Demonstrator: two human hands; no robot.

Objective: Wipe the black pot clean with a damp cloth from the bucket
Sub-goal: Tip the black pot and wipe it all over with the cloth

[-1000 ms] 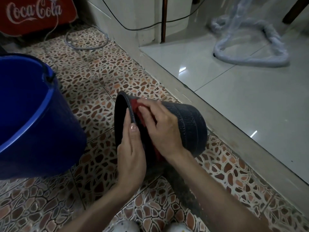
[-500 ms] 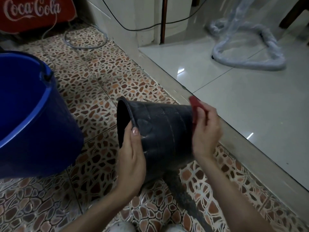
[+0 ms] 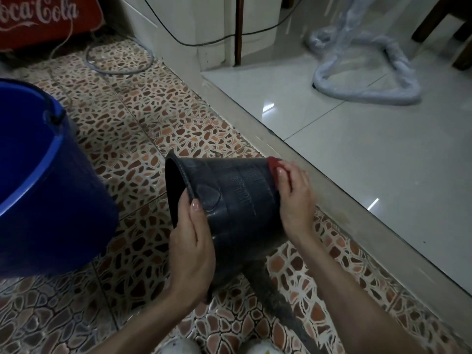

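I see the black pot tipped on its side between my hands, mouth pointing left toward the blue bucket. My left hand grips its rim; my right hand presses the red cloth against its base.

Black pot, red cloth, blue bucket — floor in brown-and-cream pebble mosaic.

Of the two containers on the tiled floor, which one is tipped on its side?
The black pot, held between both hands with its mouth toward the bucket. The blue bucket to its left stands upright, mouth up.
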